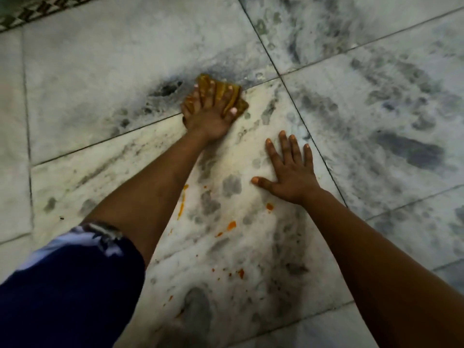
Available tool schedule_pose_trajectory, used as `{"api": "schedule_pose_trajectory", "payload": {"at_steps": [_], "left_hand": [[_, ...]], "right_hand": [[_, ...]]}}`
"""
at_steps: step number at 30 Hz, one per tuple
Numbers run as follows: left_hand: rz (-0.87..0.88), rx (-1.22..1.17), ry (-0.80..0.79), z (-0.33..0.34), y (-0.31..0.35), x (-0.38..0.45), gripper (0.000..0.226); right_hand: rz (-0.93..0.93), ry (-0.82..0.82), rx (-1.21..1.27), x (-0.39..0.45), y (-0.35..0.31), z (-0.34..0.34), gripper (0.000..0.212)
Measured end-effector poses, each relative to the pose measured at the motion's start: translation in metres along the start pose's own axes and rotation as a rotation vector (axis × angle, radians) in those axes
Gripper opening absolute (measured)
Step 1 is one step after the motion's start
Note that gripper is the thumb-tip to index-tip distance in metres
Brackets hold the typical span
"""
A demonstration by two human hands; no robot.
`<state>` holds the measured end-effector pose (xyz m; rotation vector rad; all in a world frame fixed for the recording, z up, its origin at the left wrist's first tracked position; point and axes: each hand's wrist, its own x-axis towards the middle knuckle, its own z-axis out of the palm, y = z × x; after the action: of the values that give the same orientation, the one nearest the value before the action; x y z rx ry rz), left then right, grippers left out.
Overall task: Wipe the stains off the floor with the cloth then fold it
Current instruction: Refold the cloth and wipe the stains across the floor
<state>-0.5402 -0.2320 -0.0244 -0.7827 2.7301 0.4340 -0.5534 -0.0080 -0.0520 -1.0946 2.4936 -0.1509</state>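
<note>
A small bunched yellow-brown cloth (222, 90) lies on the white marble floor (100, 71), far from me near a crossing of tile joints. My left hand (208, 114) presses down on it, fingers spread over the fabric. My right hand (288, 169) rests flat on the floor with its fingers apart, empty, to the right of and nearer than the cloth. Orange stains (231, 225) are smeared and spotted on the tile between my forearms, including a long streak (182, 202) beside my left arm and specks (240, 272) closer to me.
Grey veining and dark smudges (406, 149) mark the marble tiles all around. A patterned dark border strip (37, 11) runs along the top left corner. A dark blue sleeve (62, 285) covers my left upper arm.
</note>
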Motion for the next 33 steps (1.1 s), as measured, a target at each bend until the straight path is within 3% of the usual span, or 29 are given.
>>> {"api": "schedule_pose_trajectory", "payload": {"at_steps": [5,8,13,16,19,23,25,33], "left_hand": [[0.251,0.085,-0.043,0.038,-0.007,-0.094,0.059],[0.311,0.106,-0.079,0.039,-0.029,-0.106,0.062],[0.054,0.021,-0.038,0.005,-0.01,-0.013,0.059],[-0.032,-0.008,-0.013,0.001,0.012,-0.002,0.059],[0.045,-0.01,-0.002,0.023,0.021,-0.05,0.059],[0.225,0.084,-0.023,0.054,0.011,-0.134,0.063],[0.266,0.11,-0.072,0.061,0.008,-0.146,0.062],[0.104,-0.002,-0.043,0.03,0.06,-0.036,0.057]], "right_hand": [[0.017,0.026,-0.033,-0.001,-0.002,0.004,0.11],[0.001,0.052,-0.036,-0.001,-0.003,0.005,0.11],[0.005,0.03,-0.02,-0.002,0.0,-0.001,0.108],[0.022,-0.033,-0.015,-0.001,-0.002,-0.007,0.098],[0.039,-0.017,0.092,-0.008,-0.001,-0.009,0.082],[0.105,0.295,0.118,-0.058,0.017,0.012,0.08],[0.134,0.305,0.091,-0.082,0.025,0.027,0.074],[0.153,0.334,0.037,-0.084,0.027,0.033,0.071]]}}
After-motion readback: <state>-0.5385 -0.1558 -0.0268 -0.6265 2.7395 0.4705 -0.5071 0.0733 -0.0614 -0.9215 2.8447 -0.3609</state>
